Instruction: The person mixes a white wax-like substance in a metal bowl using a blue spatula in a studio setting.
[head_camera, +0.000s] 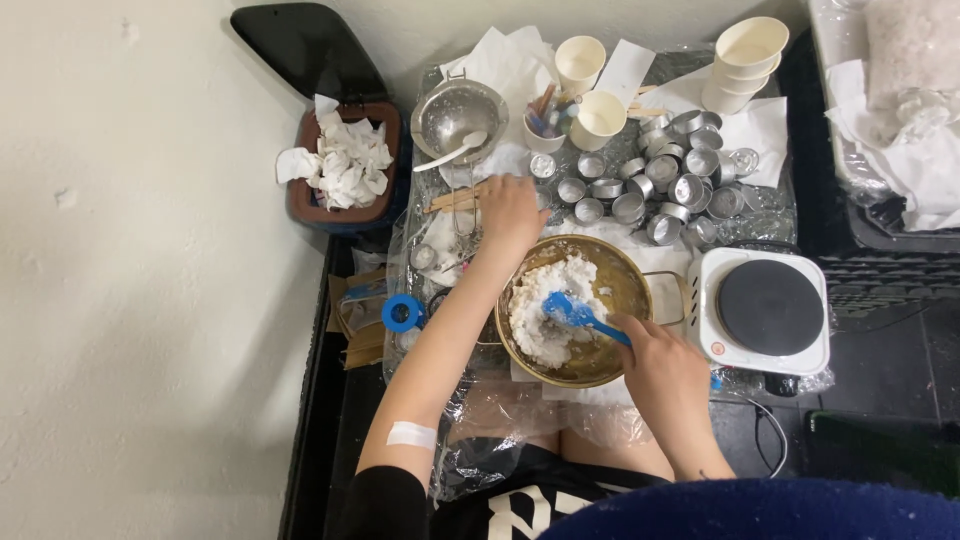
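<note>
A gold-coloured pot (625, 275) sits in front of me, holding a mound of white flaky wax (545, 305). My right hand (660, 365) grips a blue spatula (575, 315) whose blade rests in the white mass. My left hand (510, 215) lies on the far left rim of the pot, fingers curled over its edge. A white bandage strip (411, 434) is stuck on my left forearm.
A white single-burner hot plate (765, 310) stands right of the pot. Behind it lie several small metal cups (665, 180), paper cups (745, 60), a metal strainer bowl with a spoon (458, 118), and wooden sticks (455, 197). A bin of crumpled tissues (345, 165) is at left; blue tape roll (402, 313) nearby.
</note>
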